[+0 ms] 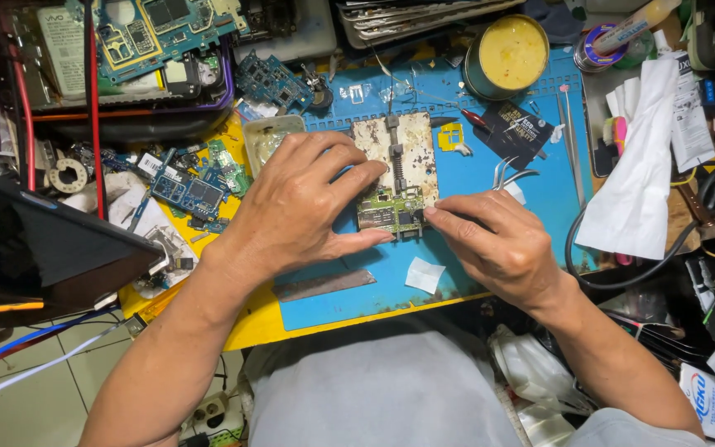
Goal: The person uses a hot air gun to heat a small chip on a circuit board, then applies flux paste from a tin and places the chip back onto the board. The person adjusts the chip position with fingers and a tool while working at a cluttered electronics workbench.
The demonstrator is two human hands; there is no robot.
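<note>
at the far left a dark tilted panel (35,240) juts over the edge of the counter (208,319), with a heap of loose blue circuit boards (196,186) just beyond it. next comes the left hand (295,207), palm down, fingers spread and curved; its fingertips rest on the left edge of a small green circuit board (391,213), thumb pressed along the board's lower left corner, so the hand steadies the board without closing round it. the green circuit board sits between the two hands on a blue work mat (490,178), clamped at the near end of a worn, whitish metal holder (403,153) that runs away from the person. a flat metal strip (324,284) lies on the mat under the left wrist, and a small white square pad (424,275) lies just below the board. the right hand (502,244) is closed in a pinch on a thin dark tool (457,217), whose tip touches the board's right edge. behind this hand lie metal tweezers (508,174). further back stands a round tin of yellow paste (508,56); to the right a white tissue (639,174).
</note>
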